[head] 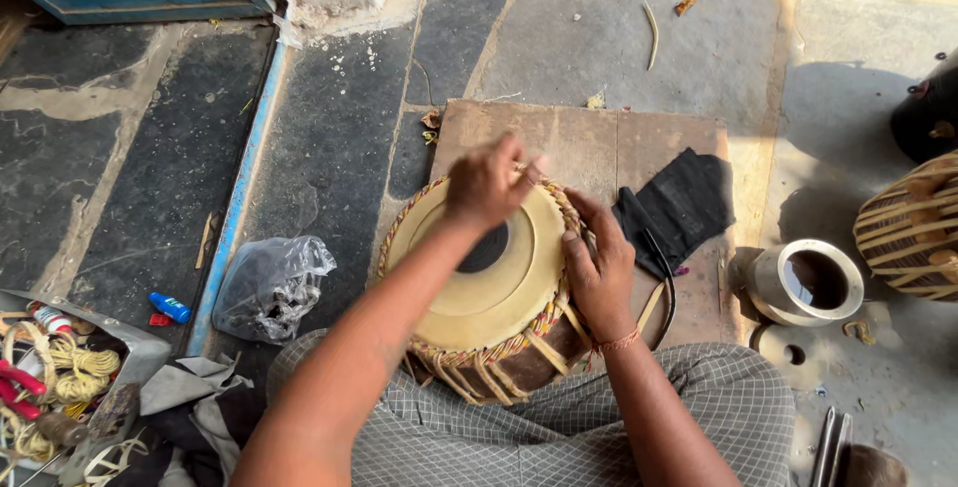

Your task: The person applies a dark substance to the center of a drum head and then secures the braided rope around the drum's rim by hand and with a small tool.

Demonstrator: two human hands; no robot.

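Head view, looking down at a small wooden hand drum with a tan skin head, black centre spot and pale lacing straps (484,292), at centre frame, tilted against the person's checked-cloth lap (559,427).

Left hand (489,183): forearm runs up from lower left diag. across the drum head; the wrist is bent over the far rim, fingers curled tight into a near-fist at the braided edge (upper part of the drum). It seems to pinch sth. thin and pale there, but what exactly cannot be told.

Right hand (599,267): forearm rises from lower right, a red thread at the wrist. Palm lies on the drum's right rim, fingers spread only slightly and pressed flat against the edge and side straps; it steadies the drum, gripping nothing separate.

Hidden or unclear: the left arm covers part of the black spot; the drum's base is buried in the lap; the left fingertips are blurred.

Surroundings: a black cloth piece (684,203) on a brown stone slab (559,143), centre right; a white ring-shaped stand (808,282) at right; a second strapped drum (913,228), cut off at the right edge; a crumpled clear plastic bag (269,282) at left; a tray of cords and tools (60,377), lower left, partly out of frame.
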